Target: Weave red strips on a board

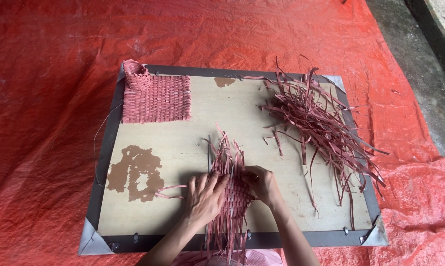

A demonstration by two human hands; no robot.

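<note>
A half-woven mat of pink strips lies near the front edge of a framed wooden board, with loose strip ends fanning out above and below it. My left hand lies flat on the mat's left side, fingers spread over the strips. My right hand pinches strips at the mat's upper right edge. A few strip ends stick out to the left of my left hand.
A finished pink woven square with a small woven basket sits at the board's back left. A heap of loose pink strips lies at the right. An orange tarpaulin covers the floor; bare concrete shows at far right.
</note>
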